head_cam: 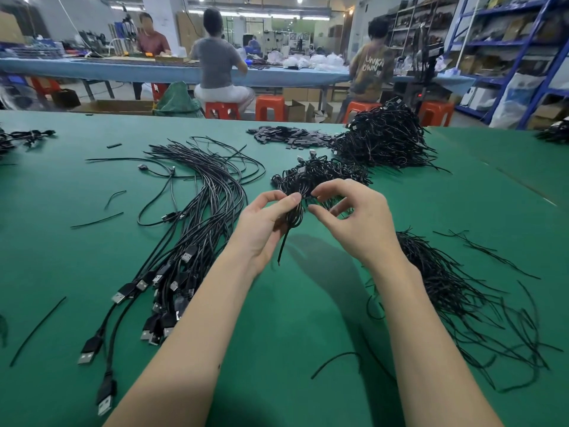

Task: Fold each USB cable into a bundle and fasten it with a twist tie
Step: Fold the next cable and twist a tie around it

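Nearest the camera, two bare forearms reach out over the green table (292, 318). To the left lies a fan of loose USB cables (197, 217), their plugs pointing back toward the person, not yet folded. To the right, near the right forearm, is a heap of thin black twist ties (455, 291), with a few strays scattered across the table.

Above the table's middle, the left hand (264, 226) pinches a folded cable bundle (294, 215) between thumb and fingertips, holding it upright just clear of the surface; one thin black tail hangs straight down below the grip. The right hand (354, 217) sits just beside the bundle with its fingers curled toward it; whether it pinches a tie end or holds nothing is hard to tell, since black strands blur together there.

This looks like the fastening step: the cable is already folded and the tie is apparently going round its waist. The next move likely calls for catching the loose end with the right fingertips and twisting it tight while the left keeps the loops from springing apart.

Just beyond the hands lies a small pile of finished bundles (320, 174), and farther back a much bigger black heap (385, 137). Past the table's edge, other people sit on red stools (269, 107) at a long blue bench
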